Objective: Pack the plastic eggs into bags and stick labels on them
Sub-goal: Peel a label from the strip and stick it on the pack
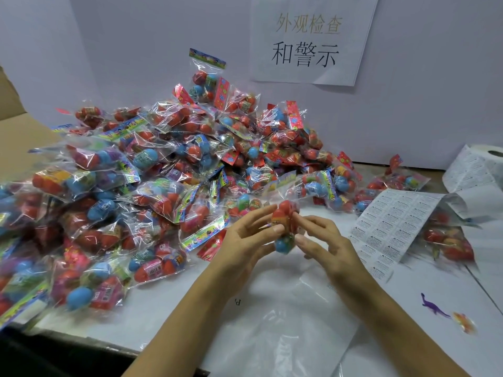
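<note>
A small clear plastic bag of coloured plastic eggs (284,227), red ones above and a blue one at the bottom, is held up off the table between both hands, in front of the person. It is pinched by the left hand (245,238) from its left side, thumb and curled fingers closed on the film; the right hand (324,240) is laid against its right side, fingers only partly bent and fingertips touching the pack. Whether a label is carried on those fingertips cannot be told. The bag seems to be raised so that one face is turned up and steadied for a label to be pressed on.

Just to the right, a white sheet of small printed warning labels (392,227) is spread within easy reach of the right hand, one end draped over another bag of eggs (446,243). Further right, at the frame's edge, a roll of the same labels (479,164) is stood.

To the left and behind, a large heap of filled egg bags with bright header cards (152,180) is piled against the white partition. Flat clear film (272,317) is laid on the white tabletop (163,308) below the hands. A small purple toy dinosaur (432,308) is seen near the right edge.
</note>
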Demonstrator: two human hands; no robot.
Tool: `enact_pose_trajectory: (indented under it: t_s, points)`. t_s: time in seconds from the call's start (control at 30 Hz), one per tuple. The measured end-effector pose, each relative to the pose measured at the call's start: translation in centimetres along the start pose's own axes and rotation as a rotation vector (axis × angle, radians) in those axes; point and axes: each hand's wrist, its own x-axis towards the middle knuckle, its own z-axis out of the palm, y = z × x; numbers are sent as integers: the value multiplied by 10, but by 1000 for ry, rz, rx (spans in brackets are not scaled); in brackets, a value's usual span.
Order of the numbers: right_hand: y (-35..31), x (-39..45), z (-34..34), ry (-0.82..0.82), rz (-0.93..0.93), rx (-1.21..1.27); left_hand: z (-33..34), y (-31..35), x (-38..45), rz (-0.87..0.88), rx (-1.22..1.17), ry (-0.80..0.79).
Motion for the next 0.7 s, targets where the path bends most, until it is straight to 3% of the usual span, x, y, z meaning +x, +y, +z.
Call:
enact_pose_trajectory:
  t_s: [0.2, 0.37, 0.53, 0.7]
  points:
    - [2, 4, -6, 192, 29, 64, -1, -3, 3, -35, -13, 91]
    - [3, 7, -14, 89, 155, 139, 2, -8, 2, -62, 31, 3]
    - [-3, 8, -27, 171, 154, 73, 5, -17, 1, -21, 263, 54]
    - [-11, -12, -46, 203, 245, 71, 9, -25, -3, 86, 426, -140]
